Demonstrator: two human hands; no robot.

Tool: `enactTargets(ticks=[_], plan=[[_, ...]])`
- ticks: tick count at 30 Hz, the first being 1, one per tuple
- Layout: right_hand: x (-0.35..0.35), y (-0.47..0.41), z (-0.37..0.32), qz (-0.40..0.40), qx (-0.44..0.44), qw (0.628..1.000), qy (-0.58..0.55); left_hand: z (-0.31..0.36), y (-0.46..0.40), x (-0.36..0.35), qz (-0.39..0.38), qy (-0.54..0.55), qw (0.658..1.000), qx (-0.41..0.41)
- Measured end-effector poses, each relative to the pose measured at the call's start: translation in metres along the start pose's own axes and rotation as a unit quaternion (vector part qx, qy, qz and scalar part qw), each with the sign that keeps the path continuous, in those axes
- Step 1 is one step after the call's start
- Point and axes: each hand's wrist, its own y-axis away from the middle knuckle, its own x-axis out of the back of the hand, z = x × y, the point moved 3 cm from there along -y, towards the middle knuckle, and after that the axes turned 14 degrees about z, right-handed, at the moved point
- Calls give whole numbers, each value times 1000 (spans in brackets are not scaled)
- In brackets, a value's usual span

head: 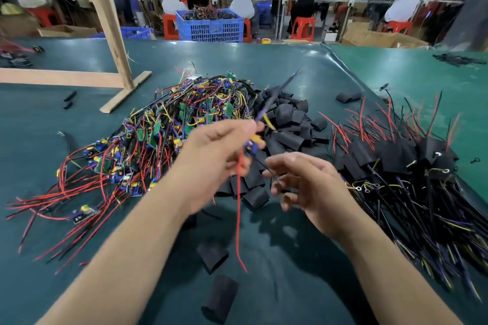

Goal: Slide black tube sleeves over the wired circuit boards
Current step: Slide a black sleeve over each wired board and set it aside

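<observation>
pinched in the left hand [211, 155], a wired board [250, 146]; right hand [303, 182] loosely open. blue crate [211, 25] of wires at top centre; sleeve pile [287, 124] behind.

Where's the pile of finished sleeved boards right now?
In the head view, the sleeved boards lie on the table's right side, just right of the loose black sleeves.

I see a dark teal table [79, 140]; the heap of circuit boards [169, 134] shows green with red, yellow, blue and black wires; the tube sleeves [287, 124] are matt black; a bright blue slotted crate [211, 29] sits past the far edge; red stools [303, 28] beside it.
</observation>
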Motion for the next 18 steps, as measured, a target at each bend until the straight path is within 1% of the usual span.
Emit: enactTargets(ticks=[2,3,7,10,11,12,13,15,16,17,18], plan=[[-3,1,1,-24,-4,1000,0,-14,5,-13,-10,-10,1000,-1],[-4,2,1,-16,5,1000,8,-20,5,-18,-3,-16,1000,-4],[-2,1,3,63,38,997,25,-38,1,-26,23,-36,999,-26],[4,-2,3,95,43,993,48,-48,1,-28,14,-35,999,-34],[6,-2,2,102,42,993,51,-50,1,-26,15,-54,997,-57],[9,-3,2,112,37,992,44,-51,-2,-21,27,-107,988,-106],[12,-5,0,126,31,991,32,-51,-4,-14,44,-188,966,-171],[20,-8,-5,163,36,986,10,-50,-7,2,62,-360,891,-271],[24,-10,-7,179,42,983,-1,-50,-9,9,58,-409,861,-297],[28,-12,-10,192,47,980,-13,-51,-10,15,51,-436,844,-309],[33,-13,-12,202,51,978,-24,-52,-10,19,47,-451,834,-315]])
